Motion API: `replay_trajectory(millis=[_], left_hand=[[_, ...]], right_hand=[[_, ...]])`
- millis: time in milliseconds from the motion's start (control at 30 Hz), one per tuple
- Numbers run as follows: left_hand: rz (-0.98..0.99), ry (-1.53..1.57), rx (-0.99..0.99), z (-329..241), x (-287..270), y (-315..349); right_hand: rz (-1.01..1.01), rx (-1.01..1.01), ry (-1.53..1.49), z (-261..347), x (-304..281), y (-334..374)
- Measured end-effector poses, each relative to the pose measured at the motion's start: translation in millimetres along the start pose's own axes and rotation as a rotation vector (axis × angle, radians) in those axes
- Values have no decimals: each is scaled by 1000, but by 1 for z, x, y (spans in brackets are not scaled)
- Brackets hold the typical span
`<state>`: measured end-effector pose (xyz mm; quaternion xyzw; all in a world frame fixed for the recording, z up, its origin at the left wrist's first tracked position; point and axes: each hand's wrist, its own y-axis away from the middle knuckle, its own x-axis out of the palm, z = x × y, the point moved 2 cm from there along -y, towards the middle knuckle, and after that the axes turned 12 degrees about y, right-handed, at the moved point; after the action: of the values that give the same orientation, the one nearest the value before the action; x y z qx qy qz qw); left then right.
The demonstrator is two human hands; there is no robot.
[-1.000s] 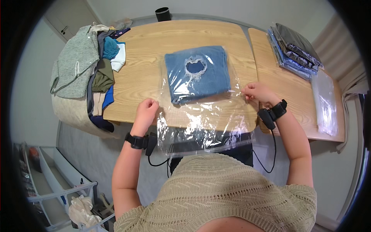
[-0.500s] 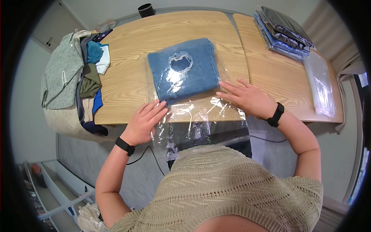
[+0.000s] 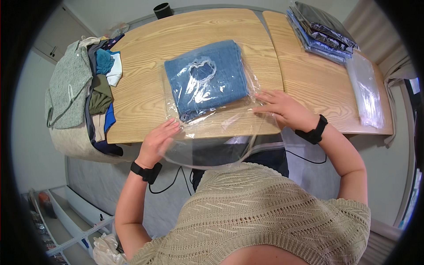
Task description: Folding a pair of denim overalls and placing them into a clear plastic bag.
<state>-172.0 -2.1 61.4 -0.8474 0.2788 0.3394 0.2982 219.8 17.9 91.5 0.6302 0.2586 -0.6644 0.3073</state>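
Note:
Folded blue jeans [image 3: 225, 62] lie inside a clear plastic bag [image 3: 212, 132] on the wooden table. A white ruffled edge rings a dark patch on their upper face. Toward me, the bag's loose mouth hangs past the table edge and gapes in a curved loop. My left hand [image 3: 155, 142] is at the bag's left side, fingers stretched out near the jeans' lower left corner. Opposite it, my right hand [image 3: 285, 111] rests at the bag's right side with fingers spread, its thumb hidden. Both hands touch the plastic; neither visibly grips it.
Clothes, including a grey knit garment [image 3: 70, 86] and an olive piece [image 3: 101, 95], pile up at the left. On the right stand a stack of bagged garments [image 3: 322, 33] and flat clear bags [image 3: 366, 92]. A black bin [image 3: 163, 10] sits beyond the table.
The bag's mouth, flat before, has lifted and now gapes between my hands. The left hand has shifted slightly left and the right slightly right.

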Motion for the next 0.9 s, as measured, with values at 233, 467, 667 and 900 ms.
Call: replay_trajectory(millis=[233,467,667,900], left_hand=[[-258,512,-378,-8,-3,18],[-622,777,-600,-13,15,7],[-751,845,-754,0,31,5],[-817,886,-795,10,44,6]], right_hand=[[-209,165,-692,15,0,13],[-745,637,-1118,50,40,-13],[-826,987,-1048,53,52,-25],[-755,1010,-1099,47,51,-23]])
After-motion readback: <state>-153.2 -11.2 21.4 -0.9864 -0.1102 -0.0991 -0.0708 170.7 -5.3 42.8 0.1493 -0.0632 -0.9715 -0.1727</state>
